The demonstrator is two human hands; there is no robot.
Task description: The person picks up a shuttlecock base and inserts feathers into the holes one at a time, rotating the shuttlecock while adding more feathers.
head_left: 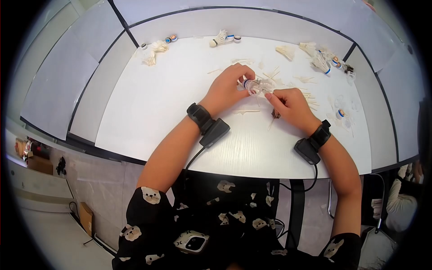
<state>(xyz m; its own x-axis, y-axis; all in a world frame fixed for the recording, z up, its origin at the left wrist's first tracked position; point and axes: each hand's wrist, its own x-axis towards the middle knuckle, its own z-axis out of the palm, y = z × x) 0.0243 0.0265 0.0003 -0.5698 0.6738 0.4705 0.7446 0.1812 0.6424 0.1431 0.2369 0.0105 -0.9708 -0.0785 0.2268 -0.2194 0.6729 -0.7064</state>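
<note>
My left hand (228,86) is closed round the base of a stripped shuttlecock (256,87), which has a blue band and only a short, ragged white skirt. The shuttlecock lies on its side above the table, its open end toward the right. My right hand (294,107) pinches with thumb and forefinger at that open end; whatever is between the fingertips is too small to name. Under the right hand's curled fingers shows a small dark brown clump (276,114). Loose feather pieces (272,74) lie behind both hands.
Along the back of the white table (148,117) lie more shuttlecocks (218,39), a pale feather bunch (285,52) and a blue-banded shuttlecock (321,63). A cork base (340,113) sits among scraps at right. Upright white panels (234,24) enclose the back and sides.
</note>
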